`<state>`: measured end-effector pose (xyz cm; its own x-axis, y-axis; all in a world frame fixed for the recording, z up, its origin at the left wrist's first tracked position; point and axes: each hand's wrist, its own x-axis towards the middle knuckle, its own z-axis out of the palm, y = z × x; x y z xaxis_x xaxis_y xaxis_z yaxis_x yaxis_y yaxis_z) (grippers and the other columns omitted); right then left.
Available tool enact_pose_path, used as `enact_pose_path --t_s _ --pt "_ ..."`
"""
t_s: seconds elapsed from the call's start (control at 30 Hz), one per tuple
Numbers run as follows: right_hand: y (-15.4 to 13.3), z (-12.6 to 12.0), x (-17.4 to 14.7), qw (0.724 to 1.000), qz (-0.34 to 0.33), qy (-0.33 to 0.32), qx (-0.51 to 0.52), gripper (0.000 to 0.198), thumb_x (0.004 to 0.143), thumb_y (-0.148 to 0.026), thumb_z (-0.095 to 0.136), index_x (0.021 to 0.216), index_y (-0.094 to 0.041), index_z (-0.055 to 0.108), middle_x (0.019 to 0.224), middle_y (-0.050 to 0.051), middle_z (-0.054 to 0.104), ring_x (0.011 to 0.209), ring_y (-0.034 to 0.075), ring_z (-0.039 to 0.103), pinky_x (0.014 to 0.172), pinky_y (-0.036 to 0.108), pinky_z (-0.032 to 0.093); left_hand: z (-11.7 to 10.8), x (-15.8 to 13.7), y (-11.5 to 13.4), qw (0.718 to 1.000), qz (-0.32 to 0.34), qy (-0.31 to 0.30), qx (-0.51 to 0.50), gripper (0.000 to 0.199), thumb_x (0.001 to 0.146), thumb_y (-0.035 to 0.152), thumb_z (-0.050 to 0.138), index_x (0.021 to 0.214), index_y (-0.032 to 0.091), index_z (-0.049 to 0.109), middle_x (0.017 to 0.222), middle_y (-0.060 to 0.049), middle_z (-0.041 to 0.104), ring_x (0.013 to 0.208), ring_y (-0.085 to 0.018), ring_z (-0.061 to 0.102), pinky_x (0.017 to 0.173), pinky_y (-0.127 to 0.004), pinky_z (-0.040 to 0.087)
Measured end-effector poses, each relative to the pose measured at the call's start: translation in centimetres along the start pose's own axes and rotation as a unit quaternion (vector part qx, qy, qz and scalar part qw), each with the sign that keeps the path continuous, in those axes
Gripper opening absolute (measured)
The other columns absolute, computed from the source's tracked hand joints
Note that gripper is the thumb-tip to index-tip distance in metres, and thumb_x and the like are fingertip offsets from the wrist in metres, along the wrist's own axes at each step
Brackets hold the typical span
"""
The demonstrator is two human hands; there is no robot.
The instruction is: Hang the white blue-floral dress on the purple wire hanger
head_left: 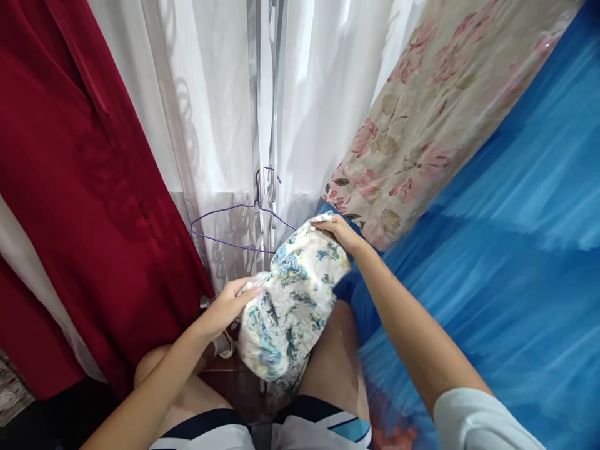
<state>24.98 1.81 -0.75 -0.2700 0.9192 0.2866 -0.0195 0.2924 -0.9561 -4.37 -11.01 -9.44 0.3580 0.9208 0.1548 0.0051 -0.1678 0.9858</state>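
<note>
A white garment with blue, green and yellow flowers [304, 287] is held up between my hands above my lap. My left hand [235, 299] grips its left edge, thumb on top of the cloth. At its upper right corner, my right hand [338, 231] pinches the fabric. The lower part hangs bunched between my knees, and its exact kind of garment does not show. Just behind it is a purple wire hanger [225, 244], its hook up against the white curtain; the hanger's right end is hidden by the cloth.
White curtains [210, 94] hang straight ahead. Red cloth [94, 187] hangs on the left. To the right are a beige curtain with pink flowers [407, 137] and blue tulle-like fabric [506, 250]. A shoe [225, 345] is on the reddish floor below.
</note>
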Motion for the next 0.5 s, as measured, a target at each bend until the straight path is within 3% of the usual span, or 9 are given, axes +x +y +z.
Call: enact_pose_path --t_s 0.07,0.17,0.27,0.37,0.43,0.5 --pt "0.3 1.8 1.7 0.999 0.023 -0.034 0.027 0.021 0.066 -0.032 0.078 0.072 -0.014 0.071 0.062 0.001 0.068 0.055 0.013 0.059 0.054 0.024 0.044 -1.8 -0.2 1.6 1.0 -0.022 -0.001 -0.016 0.038 0.088 0.045 0.061 0.111 0.016 0.068 0.095 -0.007 0.072 0.088 -0.023 0.065 0.077 -0.03 0.05" --pt "0.1 3.5 2.6 0.994 0.023 -0.1 0.029 0.031 0.063 -0.025 0.08 0.092 -0.017 0.074 0.07 -0.001 0.07 0.059 0.013 0.061 0.056 0.023 0.045 -6.5 -0.5 2.7 0.99 0.007 0.018 0.139 0.034 0.088 0.046 0.061 0.096 0.016 0.072 0.085 -0.004 0.07 0.078 -0.019 0.061 0.067 -0.024 0.045" --pt "-0.5 3.2 2.5 0.988 0.01 -0.151 -0.007 0.046 0.066 -0.022 0.077 0.112 -0.021 0.072 0.085 0.0 0.075 0.069 0.014 0.065 0.062 0.023 0.047 -12.7 0.0 2.3 0.936 0.046 0.026 0.348 0.035 0.088 0.048 0.058 0.078 0.017 0.07 0.073 -0.001 0.065 0.069 -0.016 0.056 0.062 -0.023 0.041" --pt "-1.2 2.2 2.5 0.988 -0.002 -0.147 -0.048 0.042 0.068 -0.021 0.076 0.11 -0.021 0.075 0.097 0.002 0.077 0.082 0.017 0.068 0.073 0.025 0.05 -18.8 1.6 1.3 0.876 0.071 -0.025 0.476 0.032 0.088 0.045 0.053 0.08 0.02 0.071 0.076 -0.002 0.067 0.076 -0.019 0.059 0.078 -0.029 0.044" --pt "-1.5 2.0 2.6 0.989 -0.006 -0.14 -0.054 0.04 0.066 -0.021 0.077 0.106 -0.02 0.077 0.099 0.002 0.078 0.087 0.019 0.069 0.078 0.026 0.05 -21.7 3.2 1.3 0.839 0.081 0.046 0.536 0.024 0.086 0.038 0.053 0.086 0.023 0.073 0.095 -0.005 0.071 0.1 -0.027 0.06 0.1 -0.041 0.036" --pt "-1.6 2.1 2.7 0.99 0.001 -0.136 -0.046 0.039 0.065 -0.021 0.079 0.104 -0.02 0.077 0.098 0.001 0.078 0.088 0.019 0.07 0.08 0.026 0.051 -23.1 5.2 2.1 0.807 0.087 0.157 0.562 0.023 0.084 0.031 0.05 0.091 0.025 0.072 0.111 -0.006 0.07 0.12 -0.031 0.052 0.111 -0.054 0.019"
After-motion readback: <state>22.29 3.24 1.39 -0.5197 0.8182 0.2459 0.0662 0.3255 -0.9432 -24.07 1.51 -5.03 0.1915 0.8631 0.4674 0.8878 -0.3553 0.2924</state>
